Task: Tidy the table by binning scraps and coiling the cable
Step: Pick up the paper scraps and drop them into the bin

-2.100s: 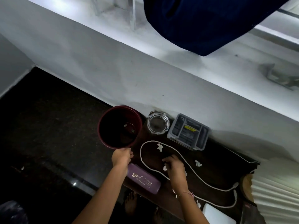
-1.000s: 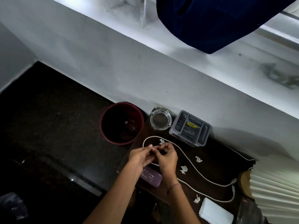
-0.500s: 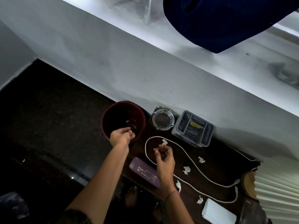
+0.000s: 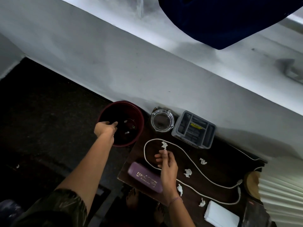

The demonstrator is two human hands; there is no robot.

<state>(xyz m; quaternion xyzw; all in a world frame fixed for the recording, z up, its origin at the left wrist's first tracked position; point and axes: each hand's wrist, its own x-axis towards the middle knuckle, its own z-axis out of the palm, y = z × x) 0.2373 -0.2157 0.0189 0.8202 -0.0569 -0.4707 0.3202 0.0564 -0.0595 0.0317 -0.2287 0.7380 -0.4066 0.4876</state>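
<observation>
A dark red bin (image 4: 105, 112) stands on the floor left of the dark wooden table (image 4: 219, 154). My left hand (image 4: 105, 128) hangs over the bin's near rim, fingers loosely apart and pointing in; small white scraps (image 4: 126, 132) lie at the bottom. My right hand (image 4: 166, 163) hovers above the table with fingers spread, one fingertip touching a white paper scrap (image 4: 164, 144). Several more scraps (image 4: 187, 173) lie scattered on the table. A white cable (image 4: 193, 163) runs uncoiled in a long loop from beside my right hand to its plug ends (image 4: 239, 182) at the right.
A purple case (image 4: 145, 177) lies at the table's near left corner. At the back by the wall stand a glass ashtray (image 4: 162, 120) and a grey compartment organiser (image 4: 193, 129). A white pad (image 4: 221, 216), a wooden disc (image 4: 250, 184) and a pleated white shade (image 4: 282, 199) crowd the right.
My left hand moved from the table to over the bin and its fingers loosened. My right hand stayed over the table and reached toward the scrap inside the cable loop.
</observation>
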